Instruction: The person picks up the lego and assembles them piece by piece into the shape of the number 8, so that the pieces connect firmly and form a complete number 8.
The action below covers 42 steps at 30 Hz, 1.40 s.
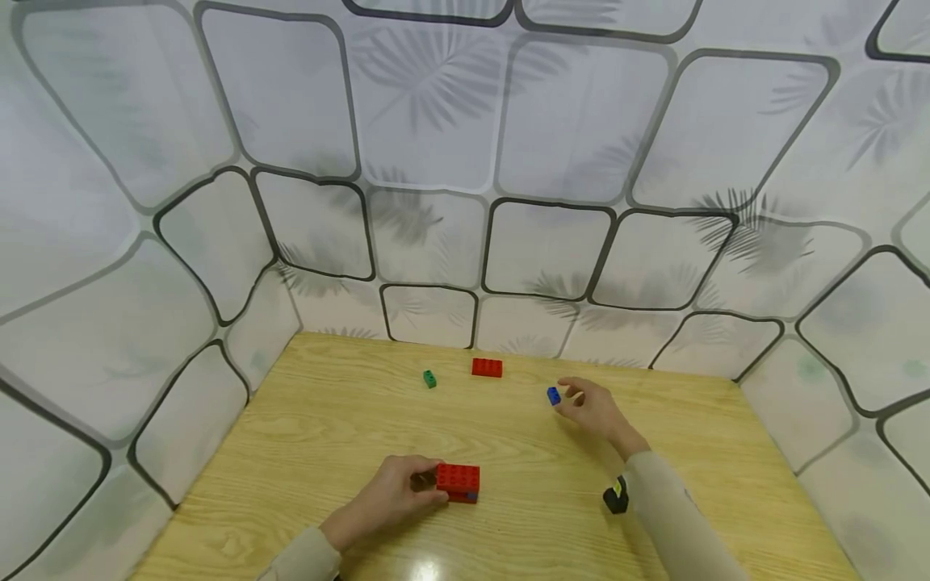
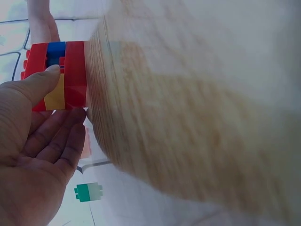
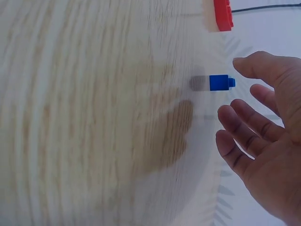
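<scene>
Near the front of the table my left hand holds a small stack of toy building bricks by its left end. In the left wrist view, the stack has red bricks above and below, with a blue brick and a yellow brick between them. The thumb presses on its side. Farther back, my right hand hovers beside a small blue brick. In the right wrist view its fingers are spread and relaxed, apart from the brick, which stands on the table studs up.
At the back of the wooden table lie a red brick and a small green brick. A black object with a yellow-green mark is by the right sleeve. Patterned cloth walls enclose the table's back and sides.
</scene>
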{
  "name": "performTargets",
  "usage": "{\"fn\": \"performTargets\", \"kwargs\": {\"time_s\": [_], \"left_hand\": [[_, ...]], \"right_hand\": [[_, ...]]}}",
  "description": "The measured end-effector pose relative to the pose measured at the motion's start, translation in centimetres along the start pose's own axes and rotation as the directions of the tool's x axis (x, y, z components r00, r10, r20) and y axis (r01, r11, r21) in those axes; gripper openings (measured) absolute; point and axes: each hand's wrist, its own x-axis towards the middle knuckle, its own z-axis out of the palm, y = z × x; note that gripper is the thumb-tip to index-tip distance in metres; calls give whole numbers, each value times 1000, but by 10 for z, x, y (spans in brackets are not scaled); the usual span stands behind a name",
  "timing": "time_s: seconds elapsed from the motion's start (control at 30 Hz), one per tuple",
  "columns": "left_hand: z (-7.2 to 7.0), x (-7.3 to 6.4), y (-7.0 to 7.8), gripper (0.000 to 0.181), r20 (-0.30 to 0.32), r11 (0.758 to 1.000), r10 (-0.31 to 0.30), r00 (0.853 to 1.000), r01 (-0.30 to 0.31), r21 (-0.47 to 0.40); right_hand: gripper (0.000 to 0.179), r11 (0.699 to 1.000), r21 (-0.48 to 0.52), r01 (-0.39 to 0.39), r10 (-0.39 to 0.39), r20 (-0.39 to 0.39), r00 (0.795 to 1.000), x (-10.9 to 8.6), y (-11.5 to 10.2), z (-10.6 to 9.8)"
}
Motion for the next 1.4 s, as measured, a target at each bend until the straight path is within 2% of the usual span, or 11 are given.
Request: {"fn": "performTargets", "kwargs": {"time_s": [0.2, 0.4, 0.63, 0.87, 1.13, 1.4], "left_hand": [[1, 1, -1, 41, -4, 1000, -6, 1000, 6, 5], [1, 1, -1, 40, -3, 1000, -1, 1000, 1, 10], [0, 1, 0, 39, -3, 1000, -3, 1000, 3, 21], [-1, 2, 1, 39, 4, 1000, -18, 1000, 18, 12], [0, 1, 1, 41, -2, 1000, -17, 1000, 17, 12], [0, 1, 0, 42, 2, 1000, -14, 1000, 14, 14]], "right_hand": [[51, 999, -19, 31, -30, 17, 999, 8, 6, -2], [55, 1000, -14, -3, 4, 92, 996, 12, 9, -5], [57, 1000, -3, 0, 0, 151, 989, 16, 9, -6], [55, 1000, 17, -21, 18, 146, 989, 17, 8, -4], [54, 999, -17, -31, 33, 130, 991, 18, 7, 0], [44, 999, -41, -31, 35, 102, 994, 18, 11, 3]]}}
